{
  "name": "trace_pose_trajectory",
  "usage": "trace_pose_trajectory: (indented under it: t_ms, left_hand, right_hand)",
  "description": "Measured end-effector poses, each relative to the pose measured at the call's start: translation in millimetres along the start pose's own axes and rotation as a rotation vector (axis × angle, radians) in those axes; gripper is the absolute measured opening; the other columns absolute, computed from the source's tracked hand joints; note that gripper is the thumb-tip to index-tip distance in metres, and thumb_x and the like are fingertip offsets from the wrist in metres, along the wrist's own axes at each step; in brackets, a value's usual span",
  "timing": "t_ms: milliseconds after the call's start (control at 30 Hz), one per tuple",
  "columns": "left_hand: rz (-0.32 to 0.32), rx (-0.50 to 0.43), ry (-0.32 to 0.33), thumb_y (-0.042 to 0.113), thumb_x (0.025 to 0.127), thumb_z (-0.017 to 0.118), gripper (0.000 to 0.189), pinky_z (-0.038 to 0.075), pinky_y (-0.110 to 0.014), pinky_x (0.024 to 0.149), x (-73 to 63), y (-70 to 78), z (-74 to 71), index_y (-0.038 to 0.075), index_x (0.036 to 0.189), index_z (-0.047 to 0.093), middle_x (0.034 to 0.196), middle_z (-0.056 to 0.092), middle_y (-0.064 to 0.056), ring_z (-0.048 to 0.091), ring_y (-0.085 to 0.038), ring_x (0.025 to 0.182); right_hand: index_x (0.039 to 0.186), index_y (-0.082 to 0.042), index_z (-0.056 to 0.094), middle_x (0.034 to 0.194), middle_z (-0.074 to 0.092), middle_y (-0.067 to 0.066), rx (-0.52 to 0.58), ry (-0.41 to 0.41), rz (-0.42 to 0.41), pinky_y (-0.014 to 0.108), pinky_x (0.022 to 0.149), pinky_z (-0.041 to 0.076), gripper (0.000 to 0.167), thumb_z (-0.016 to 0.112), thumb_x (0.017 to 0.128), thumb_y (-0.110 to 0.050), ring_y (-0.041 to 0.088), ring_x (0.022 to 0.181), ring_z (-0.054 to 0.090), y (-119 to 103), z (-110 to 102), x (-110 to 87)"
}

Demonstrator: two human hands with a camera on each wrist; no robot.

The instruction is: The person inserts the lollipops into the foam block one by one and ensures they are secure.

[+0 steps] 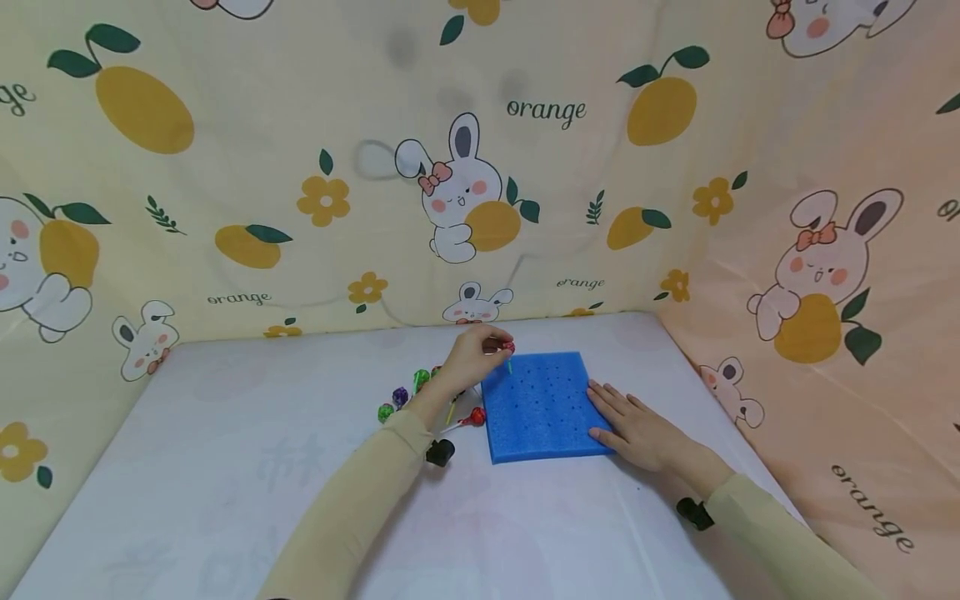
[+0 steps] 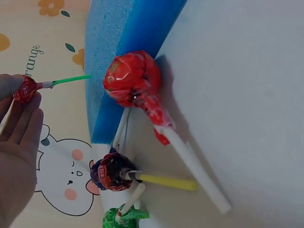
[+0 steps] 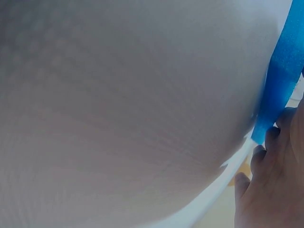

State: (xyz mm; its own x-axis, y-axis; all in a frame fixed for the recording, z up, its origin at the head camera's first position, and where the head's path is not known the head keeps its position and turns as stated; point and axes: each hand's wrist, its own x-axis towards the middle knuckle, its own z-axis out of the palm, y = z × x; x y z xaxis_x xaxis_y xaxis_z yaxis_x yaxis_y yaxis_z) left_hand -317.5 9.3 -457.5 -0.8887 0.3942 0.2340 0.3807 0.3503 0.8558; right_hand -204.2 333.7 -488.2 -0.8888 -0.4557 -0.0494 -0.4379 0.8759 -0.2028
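My left hand (image 1: 474, 360) pinches a red-wrapped lollipop (image 2: 27, 90) by its head, its green stick pointing down at the far left corner of a blue foam board (image 1: 540, 417) dotted with small holes. In the left wrist view the stick's tip is at the foam's edge; whether it has entered a hole I cannot tell. My right hand (image 1: 641, 429) rests on the board's right edge with fingers extended. Beside the board's left edge lies a red lollipop (image 2: 133, 78) with a white stick. Near it is a dark-wrapped lollipop (image 2: 114, 172) with a yellow stick.
More lollipops lie left of the board, partly behind my left forearm: a purple one (image 1: 401, 397), a green one (image 1: 386, 412) and others. The white table (image 1: 225, 467) spreads around them. A patterned cloth (image 1: 330, 108) stands behind and at the right side.
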Motion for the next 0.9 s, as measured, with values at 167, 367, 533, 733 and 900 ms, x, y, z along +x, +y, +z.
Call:
trace_pose_trajectory:
  t_ms: [167,367,533,733,900]
  left_hand:
    - [-0.003,0.018,0.003,0.012,0.101,0.069,0.025,0.057,-0.032,0.098,-1.1,1.8,0.0,0.006,0.125,0.069,0.121,0.068,-0.01,0.069,-0.024,0.115]
    - [-0.01,0.041,-0.01,0.011,0.101,0.069,0.024,0.056,-0.031,0.099,-2.7,0.0,1.6,0.006,0.125,0.068,0.122,0.066,-0.009,0.068,-0.023,0.115]
    - [-0.026,0.044,-0.023,0.012,0.102,0.068,0.024,0.056,-0.031,0.099,-3.3,-0.2,3.4,0.006,0.125,0.069,0.122,0.065,-0.008,0.067,-0.023,0.115]
    - [-0.037,0.05,-0.039,0.011,0.101,0.069,0.025,0.055,-0.033,0.1,-4.2,2.1,4.6,0.005,0.125,0.069,0.124,0.066,-0.01,0.067,-0.024,0.115]
    - [-0.03,0.085,-0.052,0.013,0.102,0.069,0.024,0.054,-0.031,0.101,-4.2,1.6,6.3,0.007,0.125,0.069,0.123,0.065,-0.007,0.066,-0.022,0.116]
  right_hand:
    - [0.164,-0.003,0.026,0.171,0.021,0.018,0.0,0.002,0.002,0.067,0.121,0.022,0.077,0.042,0.109,-0.054,0.046,0.155,0.021,-0.6,0.4,-0.6]
    - [0.164,-0.003,0.024,0.171,0.019,0.017,-0.01,-0.006,0.013,0.065,0.122,0.02,0.078,0.042,0.108,-0.056,0.045,0.155,0.02,-0.7,1.6,-0.1]
    - [0.164,-0.003,0.024,0.172,0.019,0.017,-0.012,-0.011,0.015,0.065,0.123,0.02,0.079,0.042,0.108,-0.056,0.044,0.156,0.02,-0.1,1.9,0.5]
    - [0.165,-0.005,0.022,0.172,0.017,0.016,-0.009,-0.028,0.025,0.064,0.123,0.019,0.079,0.041,0.108,-0.057,0.043,0.156,0.018,1.2,2.0,1.4]
    - [0.165,-0.005,0.022,0.172,0.016,0.016,-0.008,-0.028,0.026,0.064,0.123,0.018,0.079,0.04,0.108,-0.057,0.043,0.157,0.017,2.4,2.0,2.2]
